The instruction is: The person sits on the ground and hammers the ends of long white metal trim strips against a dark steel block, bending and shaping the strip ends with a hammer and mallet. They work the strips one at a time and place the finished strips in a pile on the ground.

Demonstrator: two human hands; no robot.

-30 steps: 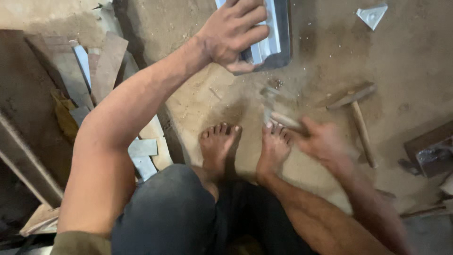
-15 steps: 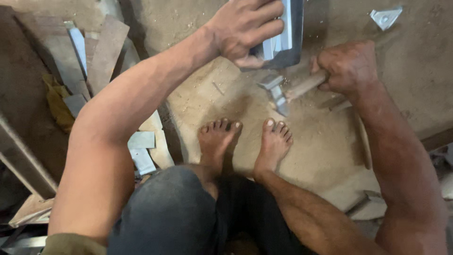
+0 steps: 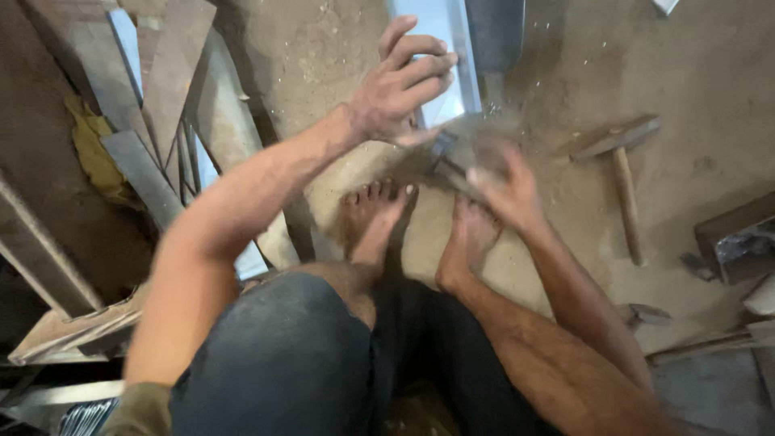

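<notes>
My left hand (image 3: 400,89) reaches forward onto the near end of a shiny folded metal piece (image 3: 440,48) that lies on the dusty floor, fingers over it and thumb at its lower edge. My right hand (image 3: 502,184) is blurred with motion and grips the wooden handle of a hammer (image 3: 446,161). The hammer head is just below my left thumb, at the near edge of the metal piece. My bare feet (image 3: 379,214) stand right behind it. Dust flies around the hammer head.
A second hammer (image 3: 620,161) with a wooden handle lies on the floor to the right. Long metal strips and offcuts (image 3: 153,97) are stacked at the left. A dark metal block (image 3: 735,242) sits at the right edge.
My right hand has swung the hammer down from beside the metal piece to its near edge by my toes. My left hand has stayed on the metal piece.
</notes>
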